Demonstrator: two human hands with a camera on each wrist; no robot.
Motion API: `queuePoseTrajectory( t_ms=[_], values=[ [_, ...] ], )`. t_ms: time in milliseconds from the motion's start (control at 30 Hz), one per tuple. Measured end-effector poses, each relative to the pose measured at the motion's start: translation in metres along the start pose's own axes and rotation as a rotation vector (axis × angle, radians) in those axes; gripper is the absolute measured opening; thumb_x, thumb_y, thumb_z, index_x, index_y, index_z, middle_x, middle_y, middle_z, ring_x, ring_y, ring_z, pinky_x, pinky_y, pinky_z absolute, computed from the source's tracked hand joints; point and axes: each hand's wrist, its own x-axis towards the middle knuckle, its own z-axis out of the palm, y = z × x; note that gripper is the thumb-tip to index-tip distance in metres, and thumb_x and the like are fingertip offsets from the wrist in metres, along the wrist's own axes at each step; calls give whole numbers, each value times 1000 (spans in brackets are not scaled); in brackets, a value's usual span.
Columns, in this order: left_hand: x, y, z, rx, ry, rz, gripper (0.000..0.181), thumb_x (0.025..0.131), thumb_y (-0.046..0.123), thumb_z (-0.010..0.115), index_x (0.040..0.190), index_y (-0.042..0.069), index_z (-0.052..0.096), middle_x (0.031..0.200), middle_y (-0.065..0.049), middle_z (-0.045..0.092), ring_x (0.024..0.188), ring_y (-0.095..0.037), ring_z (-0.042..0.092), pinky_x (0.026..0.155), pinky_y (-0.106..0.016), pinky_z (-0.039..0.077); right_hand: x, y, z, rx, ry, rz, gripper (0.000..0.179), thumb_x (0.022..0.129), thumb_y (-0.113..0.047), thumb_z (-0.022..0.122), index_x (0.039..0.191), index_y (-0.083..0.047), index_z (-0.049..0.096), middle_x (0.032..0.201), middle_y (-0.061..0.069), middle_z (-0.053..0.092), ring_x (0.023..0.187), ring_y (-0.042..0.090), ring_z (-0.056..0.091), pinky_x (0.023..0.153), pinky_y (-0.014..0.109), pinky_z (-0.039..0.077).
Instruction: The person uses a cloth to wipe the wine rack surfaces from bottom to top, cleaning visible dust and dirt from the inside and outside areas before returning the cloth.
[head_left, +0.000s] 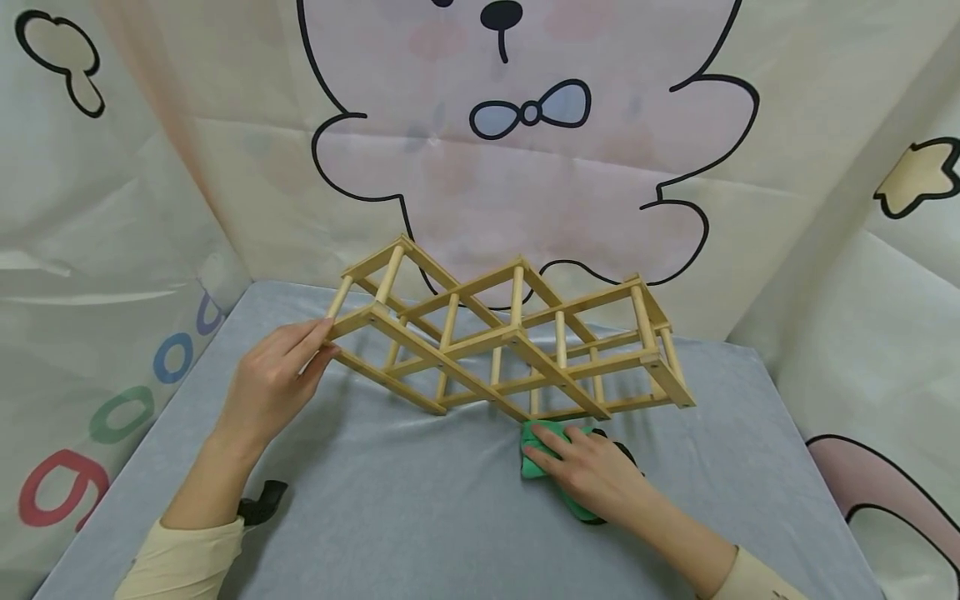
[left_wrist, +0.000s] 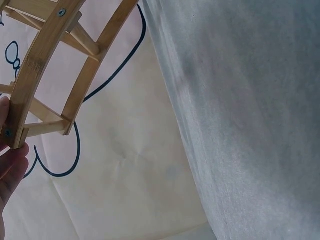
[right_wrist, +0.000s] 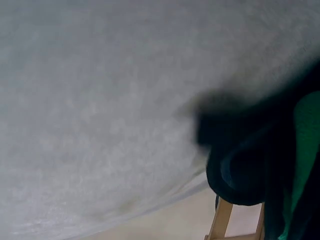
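A folding wooden lattice rack (head_left: 480,337) of crossed slats and round dowels stands spread out on the cloth-covered table. At its left end my left hand (head_left: 273,379) pinches a slat between thumb and fingers. In the left wrist view, the fingertips (left_wrist: 17,157) grip the rack's end (left_wrist: 30,85) near a screw. My right hand (head_left: 588,467) holds a folded green cloth (head_left: 534,462) against the rack's lower front edge. The right wrist view shows a strip of the green cloth (right_wrist: 306,135) beside a dark, blurred shape, with a bit of rack (right_wrist: 221,220) below.
Pale blue-grey fabric (head_left: 390,517) covers the table. Behind it hangs a printed backdrop (head_left: 525,183) with a cartoon bear, close to the rack's back. Printed side sheets (head_left: 97,275) stand at left and right. A black piece (head_left: 262,502) juts from the left wrist.
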Motion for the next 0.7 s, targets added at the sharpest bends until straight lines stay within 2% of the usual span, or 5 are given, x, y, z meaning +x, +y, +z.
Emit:
queuePoseTrajectory(
  t_ms=[133, 233, 400, 533, 700],
  values=[
    [0, 0, -1, 0, 2, -2, 55, 72, -10, 88, 125, -7, 72, 108, -21, 75, 88, -41, 71, 73, -52, 61, 2, 0, 2, -16, -63, -13, 33, 107, -19, 55, 136, -20, 72, 141, 10, 66, 87, 23, 64, 50, 25, 48],
    [0, 0, -1, 1, 1, 0, 56, 72, -10, 88, 126, -7, 72, 108, -21, 75, 87, -41, 71, 72, -52, 61, 4, -1, 2, -16, -84, -6, 45, 93, -16, 72, 137, -19, 71, 142, 11, 64, 89, 24, 64, 50, 26, 49],
    [0, 0, 0, -1, 4, 2, 55, 74, -9, 87, 127, -7, 72, 108, -22, 74, 88, -42, 71, 73, -53, 61, 8, -1, 4, -9, -40, -4, 37, 111, -18, 44, 137, -17, 71, 142, 14, 64, 91, 27, 65, 52, 28, 52],
    [-1, 0, 0, -4, 7, 4, 42, 87, 0, 82, 127, -7, 71, 109, -22, 74, 88, -42, 71, 73, -53, 61, 15, -5, 7, -9, 13, -7, 59, 118, -25, 16, 135, -16, 72, 140, 15, 64, 88, 28, 64, 50, 28, 51],
    [0, 1, 0, -6, 7, 5, 45, 84, -2, 83, 127, -7, 71, 109, -21, 74, 88, -41, 71, 72, -53, 61, 28, -11, 4, -13, 17, 8, 36, 102, -16, 65, 137, -16, 70, 143, 16, 62, 89, 31, 65, 51, 29, 52]
  ],
)
